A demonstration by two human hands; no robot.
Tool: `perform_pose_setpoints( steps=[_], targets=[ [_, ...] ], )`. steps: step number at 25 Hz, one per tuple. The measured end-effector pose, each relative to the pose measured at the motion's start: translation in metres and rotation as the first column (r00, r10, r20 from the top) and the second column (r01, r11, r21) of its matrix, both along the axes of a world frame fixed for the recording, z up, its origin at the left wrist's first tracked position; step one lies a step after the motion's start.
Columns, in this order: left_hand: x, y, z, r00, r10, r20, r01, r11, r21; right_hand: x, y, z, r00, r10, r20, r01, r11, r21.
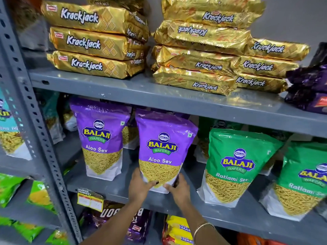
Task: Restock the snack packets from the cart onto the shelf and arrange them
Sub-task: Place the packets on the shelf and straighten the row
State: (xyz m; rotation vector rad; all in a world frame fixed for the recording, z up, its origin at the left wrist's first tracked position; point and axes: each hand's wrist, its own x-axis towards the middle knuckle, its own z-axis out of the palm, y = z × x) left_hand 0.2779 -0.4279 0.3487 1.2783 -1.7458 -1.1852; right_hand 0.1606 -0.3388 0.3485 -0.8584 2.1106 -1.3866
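A purple Balaji Aloo Sev packet (pixel 162 147) stands upright on the grey middle shelf (pixel 247 220), near its front edge. My left hand (pixel 139 186) grips its lower left corner and my right hand (pixel 178 189) grips its lower right corner. A second purple Aloo Sev packet (pixel 100 138) stands just to its left, a little further back. To the right stand two green Ratlami Sev packets (pixel 235 167), (pixel 304 181). More packets show dimly behind the front row. The cart is out of view.
The upper shelf (pixel 106 87) carries stacks of gold Krackjack packs (pixel 95 41), (pixel 212 55) and purple packs (pixel 309 89) at the right. A perforated grey upright (pixel 35 121) stands at the left, with green packets (pixel 14 191) beyond it. Below are dark purple and yellow packets (pixel 177 230).
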Motion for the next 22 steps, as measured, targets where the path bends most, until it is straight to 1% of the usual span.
perform_pose_setpoints(
  steps=[2, 3, 4, 5, 6, 7, 8, 9, 10, 11, 12, 13, 14, 15, 16, 17, 18, 19, 22],
  targets=[
    [0.0, -0.002, -0.001, 1.0, -0.009, 0.013, 0.01, 1.0, -0.017, 0.002, 0.003, 0.004, 0.999, 0.04, 0.001, -0.04, 0.999, 0.0],
    [0.0, 0.0, 0.0, 1.0, 0.012, 0.023, -0.011, 0.999, -0.045, 0.005, 0.008, 0.009, 0.999, 0.05, 0.001, -0.05, 0.999, -0.008],
    [0.002, 0.006, 0.001, 0.997, 0.056, 0.048, -0.051, 0.994, -0.095, 0.006, 0.014, 0.012, 0.999, 0.037, -0.003, -0.037, 0.999, -0.029],
    [0.002, 0.015, 0.001, 0.991, 0.109, 0.08, -0.094, 0.98, -0.178, 0.008, 0.026, 0.015, 0.999, 0.001, -0.04, -0.002, 0.999, -0.036],
    [0.003, 0.025, 0.0, 0.98, 0.167, 0.107, -0.129, 0.947, -0.295, 0.01, 0.037, 0.019, 0.992, -0.044, -0.117, 0.04, 0.999, -0.029],
    [0.001, 0.039, -0.003, 0.973, 0.191, 0.126, -0.124, 0.901, -0.415, 0.009, 0.053, 0.02, 0.967, -0.092, -0.238, 0.092, 0.996, -0.008],
    [-0.003, 0.057, -0.005, 0.977, 0.172, 0.123, -0.088, 0.86, -0.503, 0.006, 0.069, 0.018, 0.934, -0.128, -0.334, 0.136, 0.991, 0.0],
    [-0.01, 0.073, -0.008, 0.984, 0.115, 0.135, -0.021, 0.831, -0.557, 0.001, 0.086, 0.017, 0.915, -0.187, -0.357, 0.195, 0.981, -0.014],
    [-0.021, 0.088, -0.011, 0.985, 0.019, 0.169, 0.08, 0.828, -0.555, -0.008, 0.102, 0.016, 0.901, -0.286, -0.327, 0.284, 0.957, -0.053],
    [-0.035, 0.1, -0.012, 0.971, -0.125, 0.203, 0.211, 0.846, -0.49, -0.02, 0.117, 0.016, 0.867, -0.417, -0.272, 0.411, 0.908, -0.084],
    [-0.052, 0.111, -0.009, 0.941, -0.278, 0.196, 0.334, 0.864, -0.377, -0.038, 0.132, 0.015, 0.811, -0.543, -0.219, 0.532, 0.839, -0.114],
    [-0.069, 0.119, -0.008, 0.911, -0.381, 0.156, 0.41, 0.87, -0.273, -0.058, 0.144, 0.016, 0.764, -0.619, -0.18, 0.609, 0.785, -0.113],
    [-0.085, 0.123, -0.004, 0.903, -0.422, 0.084, 0.43, 0.886, -0.176, -0.078, 0.154, 0.016, 0.767, -0.628, -0.13, 0.623, 0.778, -0.079],
    [-0.101, 0.125, -0.003, 0.915, -0.404, 0.017, 0.403, 0.911, -0.091, -0.097, 0.161, 0.016, 0.826, -0.561, -0.053, 0.56, 0.828, -0.025],
    [-0.113, 0.124, -0.003, 0.928, -0.372, -0.019, 0.372, 0.928, -0.036, -0.114, 0.163, 0.014, 0.903, -0.429, 0.001, 0.429, 0.903, -0.001],
    [-0.125, 0.121, -0.004, 0.932, -0.362, -0.029, 0.362, 0.932, -0.002, -0.126, 0.162, 0.011, 0.955, -0.296, 0.026, 0.295, 0.955, 0.023],
    [-0.134, 0.119, -0.004, 0.934, -0.356, -0.027, 0.357, 0.934, 0.023, -0.137, 0.16, 0.005, 0.98, -0.196, 0.028, 0.194, 0.98, 0.048],
    [-0.138, 0.117, -0.005, 0.935, -0.354, -0.016, 0.355, 0.934, 0.04, -0.141, 0.157, -0.001, 0.989, -0.149, 0.012, 0.147, 0.986, 0.082],
    [-0.146, 0.118, -0.01, 0.945, -0.32, 0.075, 0.32, 0.947, 0.01, -0.139, 0.156, -0.003, 0.982, -0.187, 0.012, 0.186, 0.98, 0.071]
  ],
)
